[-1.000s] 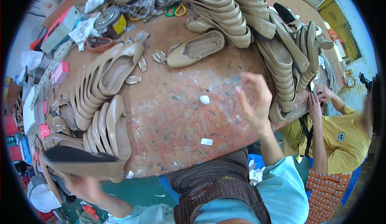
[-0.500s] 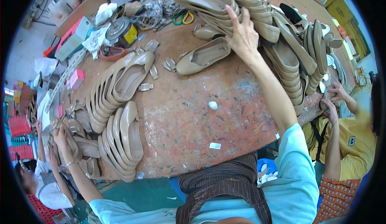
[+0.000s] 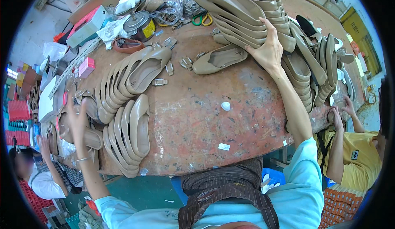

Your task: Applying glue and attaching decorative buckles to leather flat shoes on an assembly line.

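Note:
My right hand (image 3: 268, 50) is wrapped round the near end of a stack of nested beige flat shoes (image 3: 234, 13) at the far middle, thumb low and fingers along its side. Just left of that hand lies a single beige flat shoe (image 3: 218, 60). Out to the left, my left hand (image 3: 78, 122), somewhat blurred, has its fingers apart and holds nothing. It hovers over loose beige shoes (image 3: 94, 138) at the table's left side. Two nested rows of beige shoes, one farther (image 3: 142, 72) and one nearer (image 3: 138, 130), stand between my hands.
Metal buckles (image 3: 186, 62) lie near the single shoe. Green-and-yellow scissors (image 3: 201, 20), a round tin (image 3: 140, 25) and a pink box (image 3: 86, 67) are farther back. More shoe stacks (image 3: 296, 74) stand at right. A person in yellow (image 3: 358, 151) works at right, another (image 3: 45, 183) at left.
My left hand has come off the shoes at left, its fingers now spread. My right hand has shifted its hold at the far stack's end. The whole view has moved slightly.

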A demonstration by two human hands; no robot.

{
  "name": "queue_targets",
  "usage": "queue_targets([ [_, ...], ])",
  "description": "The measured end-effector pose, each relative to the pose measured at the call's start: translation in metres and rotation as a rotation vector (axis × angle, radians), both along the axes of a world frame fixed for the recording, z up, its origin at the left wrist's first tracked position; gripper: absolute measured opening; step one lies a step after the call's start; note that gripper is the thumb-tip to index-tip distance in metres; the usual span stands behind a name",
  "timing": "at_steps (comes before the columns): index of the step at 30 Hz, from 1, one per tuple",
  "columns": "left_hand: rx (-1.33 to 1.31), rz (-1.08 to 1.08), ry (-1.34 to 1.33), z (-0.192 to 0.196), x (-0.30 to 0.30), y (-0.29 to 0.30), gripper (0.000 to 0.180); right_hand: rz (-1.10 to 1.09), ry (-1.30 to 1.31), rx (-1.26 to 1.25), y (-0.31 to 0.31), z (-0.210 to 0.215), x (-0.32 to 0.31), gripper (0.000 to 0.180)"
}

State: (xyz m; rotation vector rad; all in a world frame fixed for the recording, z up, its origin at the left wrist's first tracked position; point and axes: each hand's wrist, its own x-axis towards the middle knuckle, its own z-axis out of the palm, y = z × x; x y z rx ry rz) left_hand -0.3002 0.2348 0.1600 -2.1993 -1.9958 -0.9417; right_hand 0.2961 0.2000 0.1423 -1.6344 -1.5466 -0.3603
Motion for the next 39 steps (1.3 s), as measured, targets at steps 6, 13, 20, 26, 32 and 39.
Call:
queue_targets([
  [6,-0.727,-0.636,-1.258,-0.03,0.209,-0.04,0.083,0.202,0.21,0.126,0.006,0.033,-0.075,0.089],
  [13,0.103,-0.402,-1.52,0.021,0.254,-0.066,0.071,0.796,0.822,-0.017,-0.046,0.047,-0.22,0.106],
  [20,0.027,-0.109,-0.983,0.028,0.108,-0.124,0.073,1.094,0.72,-0.359,-0.06,-0.012,-0.295,0.055],
  [26,-0.277,-0.009,-0.599,-0.058,0.026,-0.105,0.095,0.888,0.956,-0.915,-0.067,-0.077,-0.325,0.046],
  [32,-0.242,0.191,-0.357,-0.049,0.031,-0.106,0.104,0.851,0.946,-0.932,-0.062,-0.07,-0.308,0.049],
  [39,-0.246,0.378,-0.089,-0.038,0.057,-0.121,0.077,0.652,0.621,-0.799,-0.078,-0.082,-0.29,0.059],
])
